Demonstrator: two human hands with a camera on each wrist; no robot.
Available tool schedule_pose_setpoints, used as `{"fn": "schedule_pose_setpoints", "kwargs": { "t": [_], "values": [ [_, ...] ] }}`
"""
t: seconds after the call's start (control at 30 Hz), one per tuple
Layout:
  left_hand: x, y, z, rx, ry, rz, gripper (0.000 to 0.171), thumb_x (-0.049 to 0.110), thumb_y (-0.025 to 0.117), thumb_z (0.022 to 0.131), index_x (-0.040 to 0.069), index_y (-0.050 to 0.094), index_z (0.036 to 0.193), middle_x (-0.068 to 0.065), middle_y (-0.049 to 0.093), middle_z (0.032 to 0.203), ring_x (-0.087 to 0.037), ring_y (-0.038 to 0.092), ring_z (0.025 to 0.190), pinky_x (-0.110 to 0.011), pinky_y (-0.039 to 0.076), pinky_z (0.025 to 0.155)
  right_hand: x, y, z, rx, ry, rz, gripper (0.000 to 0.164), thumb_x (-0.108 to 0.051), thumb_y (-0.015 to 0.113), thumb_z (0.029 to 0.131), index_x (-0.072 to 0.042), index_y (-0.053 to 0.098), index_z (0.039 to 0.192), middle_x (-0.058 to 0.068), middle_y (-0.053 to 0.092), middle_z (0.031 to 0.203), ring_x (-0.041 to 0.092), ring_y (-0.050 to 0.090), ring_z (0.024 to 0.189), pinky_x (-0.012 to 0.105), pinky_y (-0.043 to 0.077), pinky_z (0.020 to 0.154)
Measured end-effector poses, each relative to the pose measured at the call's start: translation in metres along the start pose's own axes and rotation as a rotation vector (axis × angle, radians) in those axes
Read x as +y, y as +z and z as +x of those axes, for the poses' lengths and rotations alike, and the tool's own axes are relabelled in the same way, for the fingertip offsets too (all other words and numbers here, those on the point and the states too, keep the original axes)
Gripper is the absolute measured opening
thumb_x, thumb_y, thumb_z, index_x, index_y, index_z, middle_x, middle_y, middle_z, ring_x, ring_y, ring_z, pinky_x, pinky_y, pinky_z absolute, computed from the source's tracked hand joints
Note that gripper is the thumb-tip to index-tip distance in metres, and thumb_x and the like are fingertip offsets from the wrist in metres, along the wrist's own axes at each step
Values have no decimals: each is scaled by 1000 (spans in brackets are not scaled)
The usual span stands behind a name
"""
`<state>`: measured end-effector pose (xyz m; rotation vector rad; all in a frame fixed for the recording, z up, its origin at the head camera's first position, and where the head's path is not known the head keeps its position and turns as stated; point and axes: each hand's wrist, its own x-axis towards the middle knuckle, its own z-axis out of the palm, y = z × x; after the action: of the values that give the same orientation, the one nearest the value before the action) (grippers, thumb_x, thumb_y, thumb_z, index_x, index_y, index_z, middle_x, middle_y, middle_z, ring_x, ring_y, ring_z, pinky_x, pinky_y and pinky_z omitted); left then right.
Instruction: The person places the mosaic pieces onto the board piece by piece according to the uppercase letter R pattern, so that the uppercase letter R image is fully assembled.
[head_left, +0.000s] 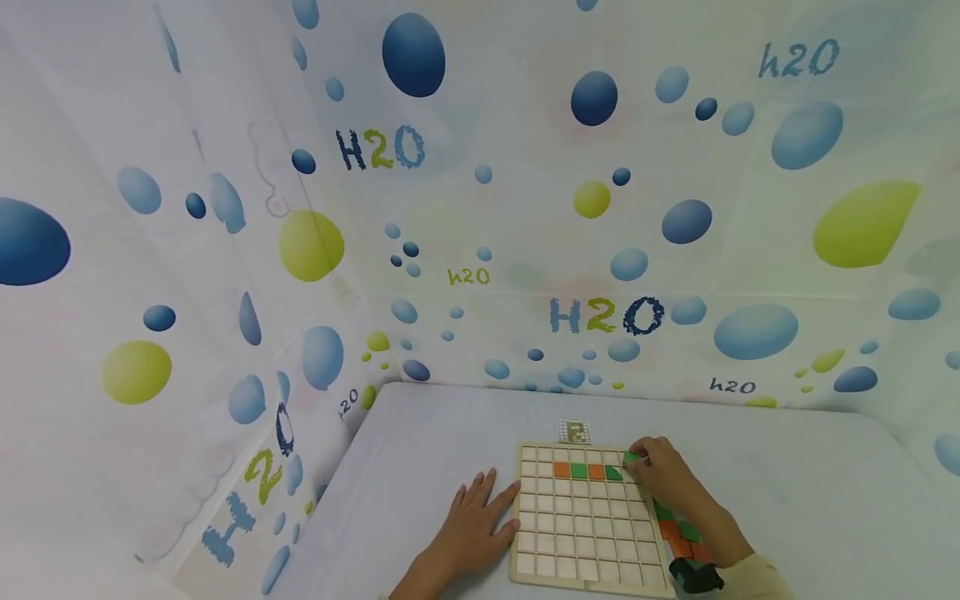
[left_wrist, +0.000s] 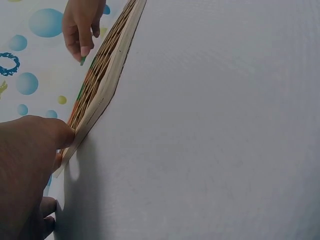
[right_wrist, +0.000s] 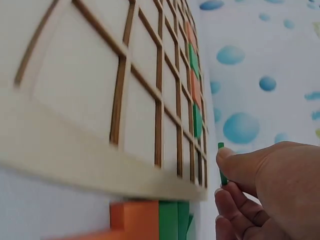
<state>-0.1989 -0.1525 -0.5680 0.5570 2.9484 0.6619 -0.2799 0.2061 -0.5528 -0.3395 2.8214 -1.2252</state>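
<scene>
A light wooden grid board (head_left: 555,546) lies flat on the table. My left hand (head_left: 474,525) rests at its left edge with straight, spread fingers, thumb and forefinger touching the rim. Between thumb and fingers my right hand (head_left: 663,473) pinches a green tile (right_wrist: 221,162), held over the board's upper right corner. One row near the far side carries an orange tile (head_left: 562,470), a green tile (head_left: 579,471), another orange tile (head_left: 596,472) and a green piece with a curved edge (head_left: 613,473).
Past the board's far edge lies a small printed pattern card (head_left: 574,431). Several loose orange and green tiles (head_left: 678,542) lie along the right edge, partly under my right forearm. A dark band (head_left: 693,575) circles the right wrist. Behind the white table (head_left: 450,433) hangs a patterned curtain (head_left: 517,217).
</scene>
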Motion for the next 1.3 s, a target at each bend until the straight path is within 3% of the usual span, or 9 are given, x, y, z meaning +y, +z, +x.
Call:
{"fn": "schedule_pose_setpoints", "kwargs": {
  "t": [0.27,0.5,0.7,1.03,1.3],
  "values": [
    [0,0,1,-2,1,-12,59,50,51,107,29,45,162,-20,31,171,-45,27,158,-72,23,121,-27,26,2,-6,-107,-79,19,-5,70,100,3,64,116,15,58,112,26,64,98,45,57,86],
    [-1,2,3,-2,-3,-15,59,50,52,107,30,45,162,-20,29,172,-46,25,159,-72,21,122,-50,52,-2,4,-150,-153,17,-9,74,99,-6,67,114,1,55,101,14,47,86,34,44,75],
    [0,3,3,-14,-23,-11,59,52,51,107,32,43,162,-18,28,173,-43,24,160,-70,20,124,-64,69,-2,12,-202,-158,16,-9,75,98,-9,67,111,1,57,102,13,53,87,33,49,74],
    [-1,3,2,3,-20,-22,59,51,52,107,31,45,162,-19,29,172,-44,25,159,-71,20,123,-70,77,-5,-23,-296,-173,13,-9,78,95,-14,66,99,-3,55,95,11,47,82,29,45,70],
    [-1,4,0,39,7,-31,58,51,52,107,30,47,161,-23,31,170,-49,27,157,-74,22,120,-71,77,-9,-22,-289,-153,12,-8,80,93,-12,70,97,-2,58,94,10,50,80,28,48,69]
  ]
}}
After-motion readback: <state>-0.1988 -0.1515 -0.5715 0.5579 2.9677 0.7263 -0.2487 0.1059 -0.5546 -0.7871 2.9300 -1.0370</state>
